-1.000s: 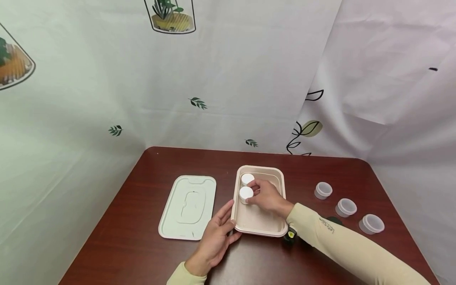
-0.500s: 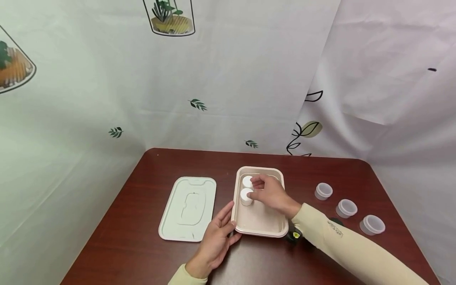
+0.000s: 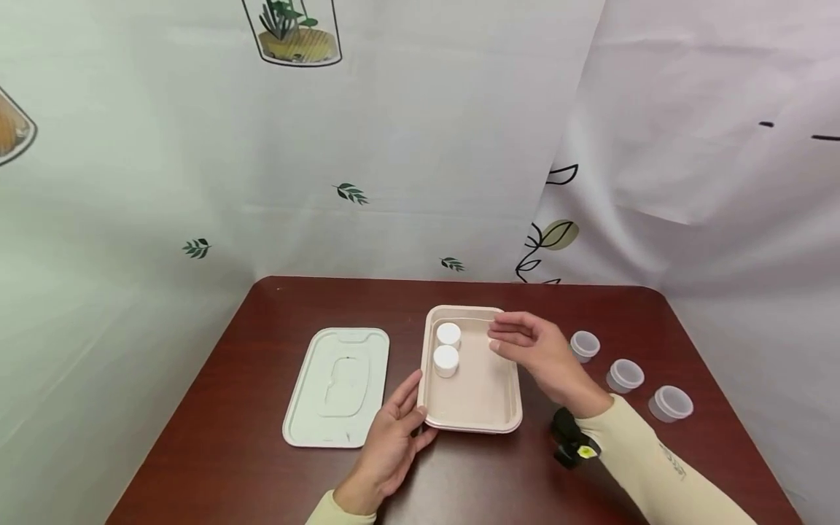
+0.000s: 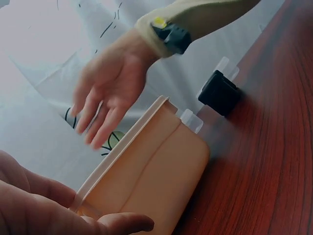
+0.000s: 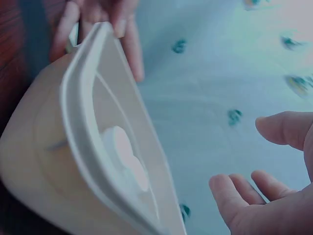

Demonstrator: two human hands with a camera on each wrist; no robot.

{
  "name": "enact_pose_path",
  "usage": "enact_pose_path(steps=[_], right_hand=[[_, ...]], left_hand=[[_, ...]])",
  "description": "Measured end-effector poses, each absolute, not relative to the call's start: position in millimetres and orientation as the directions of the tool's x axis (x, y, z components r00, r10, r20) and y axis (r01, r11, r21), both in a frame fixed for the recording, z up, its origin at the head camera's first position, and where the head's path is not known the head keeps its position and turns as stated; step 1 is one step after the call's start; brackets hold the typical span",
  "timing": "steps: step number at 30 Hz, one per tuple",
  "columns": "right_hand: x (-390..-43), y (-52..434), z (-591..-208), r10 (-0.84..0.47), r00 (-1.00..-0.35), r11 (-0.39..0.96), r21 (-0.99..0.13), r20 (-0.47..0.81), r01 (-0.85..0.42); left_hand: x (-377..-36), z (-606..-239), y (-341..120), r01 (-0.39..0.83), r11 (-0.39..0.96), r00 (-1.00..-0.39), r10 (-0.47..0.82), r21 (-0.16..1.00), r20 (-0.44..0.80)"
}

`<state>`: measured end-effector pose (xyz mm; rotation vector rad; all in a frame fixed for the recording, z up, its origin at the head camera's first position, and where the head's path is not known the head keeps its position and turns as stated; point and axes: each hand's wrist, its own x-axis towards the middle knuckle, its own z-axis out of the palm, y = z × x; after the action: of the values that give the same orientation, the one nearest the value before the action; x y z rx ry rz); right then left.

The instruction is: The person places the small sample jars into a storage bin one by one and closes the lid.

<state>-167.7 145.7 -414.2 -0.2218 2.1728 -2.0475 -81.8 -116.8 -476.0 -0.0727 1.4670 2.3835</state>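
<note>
A beige tray (image 3: 505, 408) lies on the dark red table. Two white-lidded cups (image 3: 449, 334) (image 3: 445, 360) stand along its far left side. My left hand (image 3: 420, 408) holds the tray's near left corner, thumb along the left wall and fingers at the near edge. My right hand (image 3: 502, 337) hovers open over the tray's far right rim, empty, fingers pointing left. The left wrist view shows the tray (image 4: 146, 171) from outside with the right hand (image 4: 98, 117) above it. In the right wrist view one cup (image 5: 124, 152) sits behind the tray's rim (image 5: 78, 112).
A pale green lid (image 3: 337, 386) lies flat left of the tray. Three small lidded clear cups (image 3: 584, 344) (image 3: 625, 374) (image 3: 669, 402) stand in a row at the right. Patterned curtains close in the table's back and sides.
My right hand let go of the nearer white cup, lifted and drew back to the right. Both cups stay in the tray. The left hand has kept its place.
</note>
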Motion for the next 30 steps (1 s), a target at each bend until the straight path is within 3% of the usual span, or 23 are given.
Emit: enact_pose_path(steps=[9, 22, 30], right_hand=[[-132.3, 215.1, -425.1, -0.1, -0.987, -0.137, -0.985, 0.123, -0.109], [-78.0, 292.4, -474.2, 0.065, -0.992, -0.227, -0.967, 0.108, -0.12], [-67.9, 309.3, -501.3, 0.094, -0.995, -0.175, -0.983, 0.045, -0.061]], left_hand=[[-83.5, -472.3, -117.4, -0.315, -0.404, -0.939, 0.265, 0.859, -0.22], [-83.5, -472.1, -113.2, -0.321, -0.408, -0.939, 0.252, 0.854, -0.233], [-83.6, -473.7, -109.8, -0.32, -0.412, -0.941, 0.246, 0.853, -0.234]])
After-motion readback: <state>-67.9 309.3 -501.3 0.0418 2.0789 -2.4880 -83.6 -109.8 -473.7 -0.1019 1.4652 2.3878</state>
